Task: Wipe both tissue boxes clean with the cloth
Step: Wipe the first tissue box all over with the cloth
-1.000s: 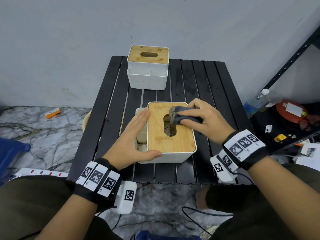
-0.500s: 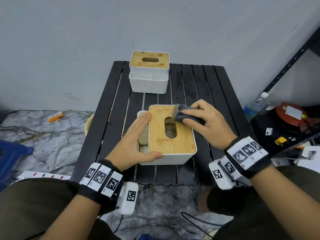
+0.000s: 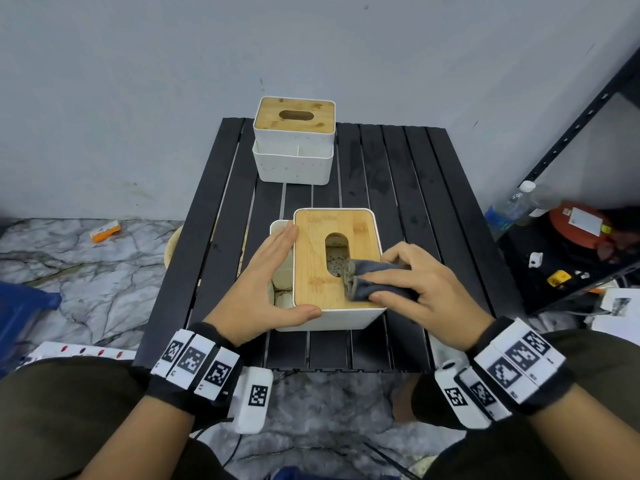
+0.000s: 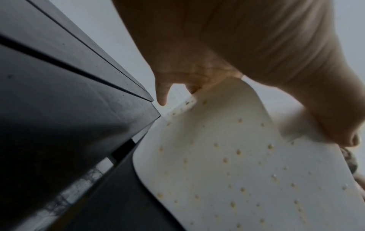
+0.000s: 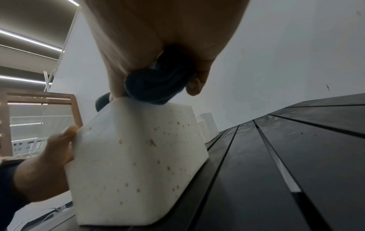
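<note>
2 hands share the work: the flat, open left hand [image 3: 263, 289] should brace the near tissue box [image 3: 332, 318] on the counter [image 3: 415, 188] while the right hand [image 3: 420, 289], fingers curled round the cloth [image 3: 372, 280], presses firm overlapping strokes across the bamboo lid [image 3: 311, 258].

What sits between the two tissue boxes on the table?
Nothing: only bare black table slats lie between the far tissue box and the near tissue box, as the head view shows.

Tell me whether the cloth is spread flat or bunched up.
Bunched up. The right hand grips the dark cloth as a wad on the near tissue box lid; the right wrist view shows it balled.
</note>
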